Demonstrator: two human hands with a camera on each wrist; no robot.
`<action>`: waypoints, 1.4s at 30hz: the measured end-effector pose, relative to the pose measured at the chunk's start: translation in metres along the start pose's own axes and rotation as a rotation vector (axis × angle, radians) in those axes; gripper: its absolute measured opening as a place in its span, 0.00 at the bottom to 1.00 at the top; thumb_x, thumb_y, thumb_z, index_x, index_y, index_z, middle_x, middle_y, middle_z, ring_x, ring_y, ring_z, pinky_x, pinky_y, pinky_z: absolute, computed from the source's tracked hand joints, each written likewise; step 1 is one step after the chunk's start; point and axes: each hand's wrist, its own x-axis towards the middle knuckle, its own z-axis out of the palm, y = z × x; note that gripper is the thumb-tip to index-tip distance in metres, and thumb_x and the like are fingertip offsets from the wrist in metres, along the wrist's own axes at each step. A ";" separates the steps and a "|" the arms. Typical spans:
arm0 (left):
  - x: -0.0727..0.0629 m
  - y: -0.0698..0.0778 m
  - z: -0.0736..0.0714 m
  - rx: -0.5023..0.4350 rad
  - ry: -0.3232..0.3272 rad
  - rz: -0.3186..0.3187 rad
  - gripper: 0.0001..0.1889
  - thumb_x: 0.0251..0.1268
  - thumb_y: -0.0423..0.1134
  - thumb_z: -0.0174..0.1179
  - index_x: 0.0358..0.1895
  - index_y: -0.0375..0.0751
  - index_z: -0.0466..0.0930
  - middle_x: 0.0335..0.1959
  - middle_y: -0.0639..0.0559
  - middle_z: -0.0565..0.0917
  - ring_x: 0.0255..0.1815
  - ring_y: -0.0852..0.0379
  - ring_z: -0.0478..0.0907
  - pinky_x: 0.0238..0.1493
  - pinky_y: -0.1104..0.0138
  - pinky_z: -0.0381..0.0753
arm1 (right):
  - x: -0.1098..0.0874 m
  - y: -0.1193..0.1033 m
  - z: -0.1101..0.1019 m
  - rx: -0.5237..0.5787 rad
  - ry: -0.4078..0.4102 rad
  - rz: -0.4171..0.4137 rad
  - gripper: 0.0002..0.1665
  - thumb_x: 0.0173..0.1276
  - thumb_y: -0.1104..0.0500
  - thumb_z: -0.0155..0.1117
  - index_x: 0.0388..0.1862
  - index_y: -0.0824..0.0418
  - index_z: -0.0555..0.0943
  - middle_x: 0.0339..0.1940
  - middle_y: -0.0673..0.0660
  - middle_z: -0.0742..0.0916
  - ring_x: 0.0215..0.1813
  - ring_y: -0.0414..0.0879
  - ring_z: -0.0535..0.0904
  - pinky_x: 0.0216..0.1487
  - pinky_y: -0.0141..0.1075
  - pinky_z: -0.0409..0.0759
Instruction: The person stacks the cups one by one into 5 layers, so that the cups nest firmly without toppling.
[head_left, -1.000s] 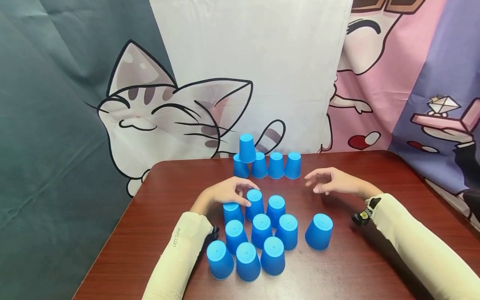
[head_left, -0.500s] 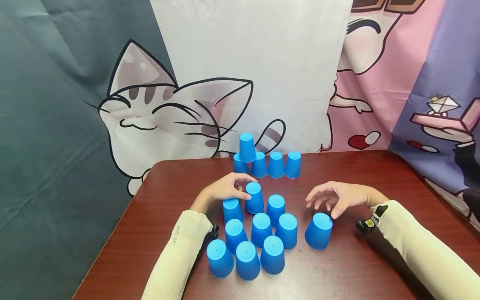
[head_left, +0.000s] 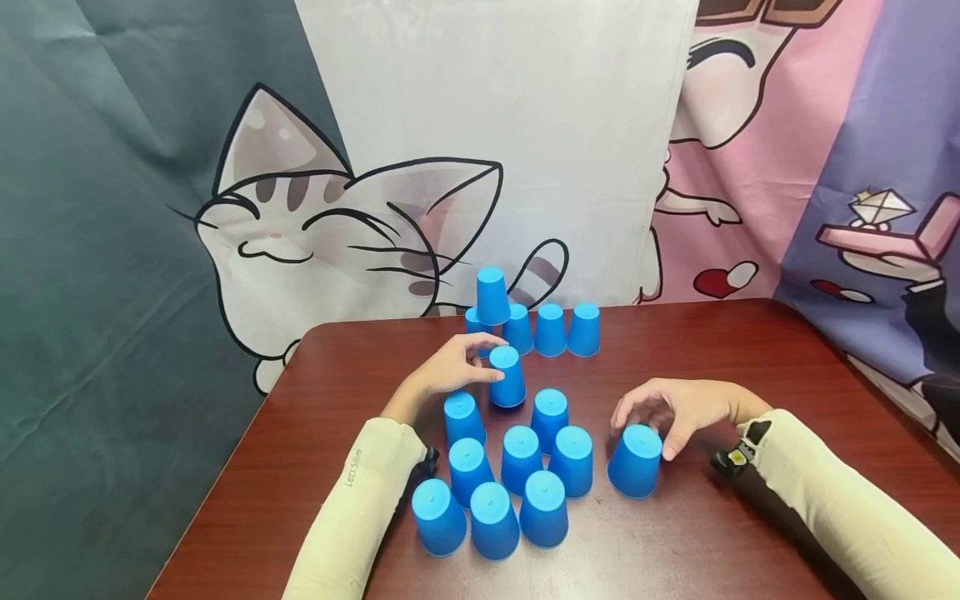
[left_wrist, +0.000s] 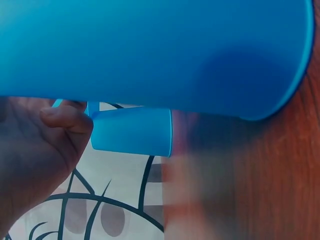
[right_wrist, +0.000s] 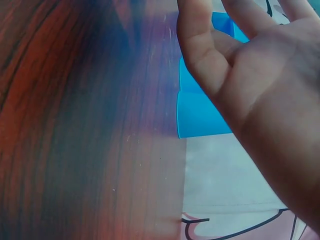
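Note:
My left hand point(head_left: 459, 365) pinches an upside-down blue plastic cup point(head_left: 507, 379) between thumb and fingers. This cup is behind the front group, a dark shadow under its rim; in the left wrist view its blue wall point(left_wrist: 150, 55) fills the upper part, hiding most fingertips. At the right, my right hand point(head_left: 690, 410) is spread around the back and right side of a lone blue cup point(head_left: 636, 467), thumb near its top edge. Whether it touches that cup I cannot tell. The palm point(right_wrist: 270, 85) shows with fingers extended in the right wrist view.
Several upside-down blue cups point(head_left: 521, 461) stand in a close group at the front middle of the brown table point(head_left: 720, 533). A back row of cups point(head_left: 551, 331) carries one more cup point(head_left: 492, 297) on top at its left end. A printed cloth point(head_left: 585, 125) hangs behind.
The left hand has shifted its cup backward, away from the front group. My right hand has come forward and down from behind to the lone cup at the right.

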 end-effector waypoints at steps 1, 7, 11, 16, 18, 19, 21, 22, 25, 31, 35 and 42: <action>0.000 0.000 0.000 -0.003 0.012 -0.001 0.27 0.62 0.45 0.69 0.65 0.49 0.76 0.54 0.51 0.82 0.30 0.51 0.75 0.36 0.63 0.78 | 0.001 0.000 0.000 0.001 -0.003 -0.006 0.31 0.62 0.60 0.70 0.62 0.70 0.72 0.59 0.74 0.78 0.58 0.63 0.78 0.51 0.55 0.81; 0.001 0.001 0.000 -0.018 0.066 -0.008 0.27 0.62 0.46 0.70 0.64 0.49 0.77 0.48 0.46 0.82 0.30 0.50 0.75 0.34 0.64 0.77 | 0.000 0.002 -0.001 -0.025 0.015 -0.004 0.29 0.62 0.60 0.70 0.60 0.69 0.74 0.58 0.74 0.79 0.59 0.63 0.77 0.52 0.57 0.80; 0.000 0.002 0.001 -0.030 0.086 -0.013 0.27 0.62 0.45 0.70 0.64 0.49 0.76 0.43 0.42 0.81 0.28 0.50 0.73 0.30 0.65 0.75 | -0.003 0.000 -0.003 -0.065 0.074 0.031 0.29 0.61 0.59 0.71 0.58 0.70 0.75 0.56 0.73 0.80 0.58 0.60 0.78 0.53 0.56 0.80; 0.001 0.001 0.002 -0.033 0.117 0.000 0.26 0.62 0.45 0.70 0.64 0.49 0.76 0.42 0.46 0.81 0.26 0.51 0.72 0.26 0.67 0.73 | -0.008 -0.004 -0.008 -0.115 0.190 0.053 0.27 0.61 0.59 0.71 0.58 0.67 0.76 0.54 0.67 0.83 0.57 0.58 0.80 0.53 0.54 0.81; 0.001 0.001 0.003 -0.031 0.133 0.010 0.26 0.62 0.44 0.70 0.64 0.48 0.77 0.45 0.48 0.81 0.26 0.51 0.72 0.25 0.67 0.73 | -0.008 -0.005 -0.010 -0.159 0.271 0.057 0.25 0.61 0.59 0.71 0.57 0.64 0.77 0.53 0.63 0.85 0.55 0.57 0.81 0.51 0.52 0.82; 0.001 0.001 0.003 -0.030 0.142 0.013 0.26 0.62 0.44 0.70 0.64 0.48 0.76 0.47 0.48 0.81 0.26 0.51 0.72 0.25 0.67 0.73 | -0.008 -0.005 -0.010 -0.180 0.318 0.063 0.24 0.61 0.60 0.71 0.57 0.62 0.78 0.52 0.60 0.85 0.54 0.55 0.81 0.50 0.50 0.82; 0.001 0.001 0.004 -0.025 0.165 0.015 0.26 0.62 0.44 0.70 0.64 0.47 0.77 0.51 0.49 0.81 0.25 0.51 0.71 0.25 0.67 0.73 | -0.008 -0.005 -0.011 -0.214 0.403 0.072 0.24 0.61 0.61 0.71 0.57 0.60 0.79 0.51 0.58 0.86 0.53 0.53 0.82 0.49 0.48 0.83; 0.001 0.001 0.004 -0.021 0.178 0.013 0.26 0.62 0.44 0.70 0.64 0.47 0.77 0.52 0.49 0.81 0.25 0.52 0.71 0.24 0.67 0.72 | -0.007 -0.005 -0.011 -0.227 0.434 0.073 0.24 0.61 0.61 0.70 0.57 0.61 0.79 0.51 0.58 0.86 0.53 0.53 0.82 0.49 0.47 0.83; 0.001 0.002 0.004 -0.015 0.210 0.009 0.26 0.62 0.45 0.69 0.64 0.47 0.77 0.55 0.50 0.81 0.24 0.52 0.70 0.24 0.67 0.72 | -0.005 -0.005 -0.012 -0.256 0.513 0.076 0.24 0.62 0.63 0.69 0.58 0.62 0.78 0.53 0.58 0.86 0.55 0.52 0.81 0.52 0.48 0.82; 0.001 0.001 0.005 -0.010 0.251 0.032 0.26 0.63 0.45 0.69 0.63 0.46 0.77 0.52 0.51 0.82 0.23 0.52 0.69 0.24 0.67 0.71 | -0.001 -0.008 -0.012 -0.327 0.681 0.136 0.23 0.63 0.61 0.69 0.58 0.58 0.79 0.54 0.54 0.86 0.58 0.47 0.79 0.56 0.50 0.77; 0.001 0.000 0.005 -0.011 0.258 0.024 0.26 0.62 0.46 0.70 0.62 0.47 0.78 0.50 0.51 0.82 0.23 0.52 0.69 0.24 0.67 0.71 | 0.005 -0.009 -0.013 -0.355 0.792 0.171 0.24 0.65 0.59 0.70 0.59 0.57 0.79 0.54 0.54 0.85 0.60 0.49 0.78 0.57 0.54 0.76; 0.000 -0.002 0.009 -0.024 0.258 -0.019 0.26 0.61 0.48 0.70 0.62 0.48 0.78 0.55 0.51 0.81 0.23 0.52 0.70 0.23 0.67 0.71 | 0.020 -0.010 -0.015 -0.333 0.954 0.212 0.28 0.66 0.55 0.70 0.63 0.60 0.76 0.58 0.61 0.83 0.61 0.59 0.77 0.56 0.57 0.78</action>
